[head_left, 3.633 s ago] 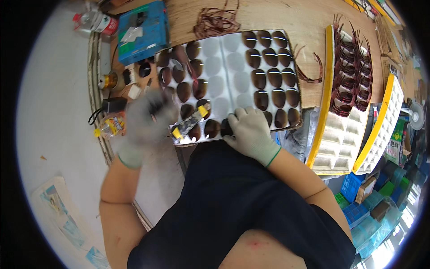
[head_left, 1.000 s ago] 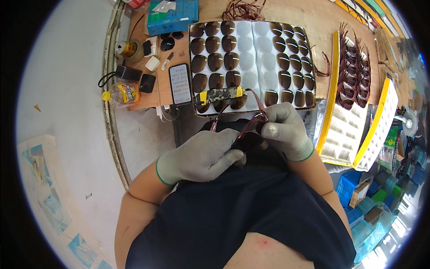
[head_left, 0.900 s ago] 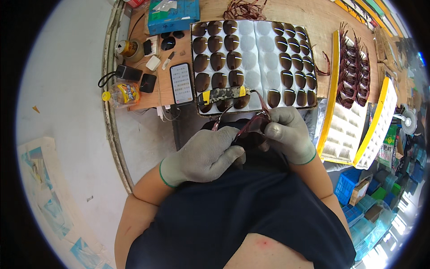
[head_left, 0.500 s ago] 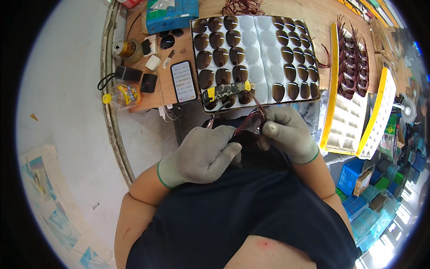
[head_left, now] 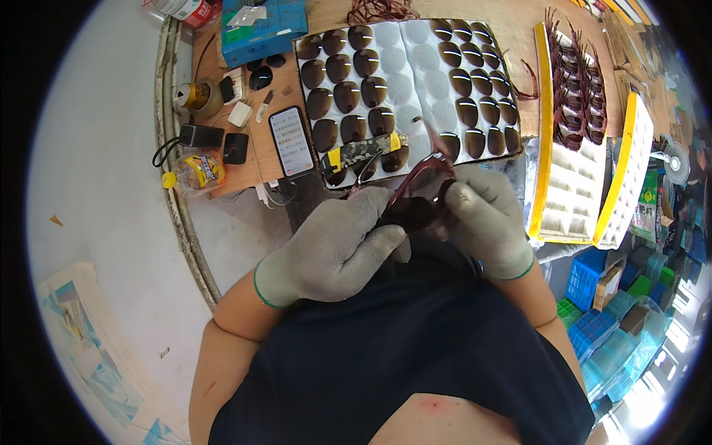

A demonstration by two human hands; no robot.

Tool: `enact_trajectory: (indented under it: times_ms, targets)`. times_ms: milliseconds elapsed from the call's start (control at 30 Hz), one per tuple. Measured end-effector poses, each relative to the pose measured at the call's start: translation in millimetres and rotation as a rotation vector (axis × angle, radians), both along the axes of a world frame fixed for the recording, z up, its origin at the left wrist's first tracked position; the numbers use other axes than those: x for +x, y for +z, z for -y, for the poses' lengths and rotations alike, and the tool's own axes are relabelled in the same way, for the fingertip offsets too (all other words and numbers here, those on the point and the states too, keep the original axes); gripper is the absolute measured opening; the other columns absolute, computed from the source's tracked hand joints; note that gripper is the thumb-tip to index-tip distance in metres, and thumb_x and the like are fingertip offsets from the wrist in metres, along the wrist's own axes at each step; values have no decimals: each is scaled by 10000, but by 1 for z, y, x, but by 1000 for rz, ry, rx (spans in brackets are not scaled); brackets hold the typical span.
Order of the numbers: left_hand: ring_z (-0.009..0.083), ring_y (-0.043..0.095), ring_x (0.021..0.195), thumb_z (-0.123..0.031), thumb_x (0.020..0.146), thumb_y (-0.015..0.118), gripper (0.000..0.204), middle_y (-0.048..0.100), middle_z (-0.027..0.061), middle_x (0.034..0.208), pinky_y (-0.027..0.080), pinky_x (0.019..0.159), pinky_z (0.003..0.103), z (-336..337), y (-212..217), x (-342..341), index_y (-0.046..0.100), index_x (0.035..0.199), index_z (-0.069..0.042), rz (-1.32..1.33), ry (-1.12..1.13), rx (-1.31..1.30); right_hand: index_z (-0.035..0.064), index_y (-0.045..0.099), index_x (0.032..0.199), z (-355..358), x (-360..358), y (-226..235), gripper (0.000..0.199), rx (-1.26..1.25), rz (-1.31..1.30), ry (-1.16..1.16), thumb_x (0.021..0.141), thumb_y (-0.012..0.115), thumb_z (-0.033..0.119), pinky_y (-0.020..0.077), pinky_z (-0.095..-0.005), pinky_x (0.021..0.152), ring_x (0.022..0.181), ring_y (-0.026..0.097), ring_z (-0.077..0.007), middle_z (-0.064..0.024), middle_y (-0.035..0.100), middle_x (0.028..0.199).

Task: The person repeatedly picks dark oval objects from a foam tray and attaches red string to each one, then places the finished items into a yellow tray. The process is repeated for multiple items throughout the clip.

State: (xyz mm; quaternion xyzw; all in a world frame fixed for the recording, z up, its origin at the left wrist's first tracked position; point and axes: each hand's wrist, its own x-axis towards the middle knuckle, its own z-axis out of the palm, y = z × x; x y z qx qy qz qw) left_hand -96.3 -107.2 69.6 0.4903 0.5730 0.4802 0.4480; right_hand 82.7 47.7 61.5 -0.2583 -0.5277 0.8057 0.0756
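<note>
I hold a dark red sunglasses frame between both gloved hands, close to my chest and just below the near edge of the lens tray. My left hand wraps under the frame's left part; its fingers curl inward and press against the dark front from below and the side, thumb tucked near them. My right hand grips the frame's right part, fingers bent and pressed together over the top of it, so the frame sits pinched between the two hands with only its middle and one temple arm showing. That arm rises from between my fingertips and slants up toward the tray, its tip over the tray's near edge.

The tray lies on the wooden table and carries rows of brown lenses, with bare white pockets down its middle. A knife with a yellow and camouflage handle lies along the tray's near edge, just above my left fingers. A phone with a lit screen lies beside the tray on its left. Further left stand a can and a small yellow bottle. To my right, yellow-edged trays hold rows of dark red frames.
</note>
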Motion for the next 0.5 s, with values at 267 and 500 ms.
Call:
enact_trajectory:
  times_ms: [267, 500]
  targets:
    - [251, 697, 610, -60, 999, 613, 263, 683, 128, 704, 537, 606, 348, -62, 19, 25, 582, 1213, 88, -24, 43, 48, -21, 693, 896, -52, 32, 34, 316, 374, 6, -41, 1026, 587, 247, 465, -271, 622, 674, 584, -104, -46, 656, 749]
    - [180, 683, 696, -77, 981, 616, 344, 708, 125, 846, 546, 677, 315, -122, 13, 70, 555, 1289, 62, -61, 73, -30, -28, 706, 964, -104, 61, 25, 174, 356, -11, -92, 969, 702, 146, 457, -253, 668, 749, 539, -60, -1, 643, 789]
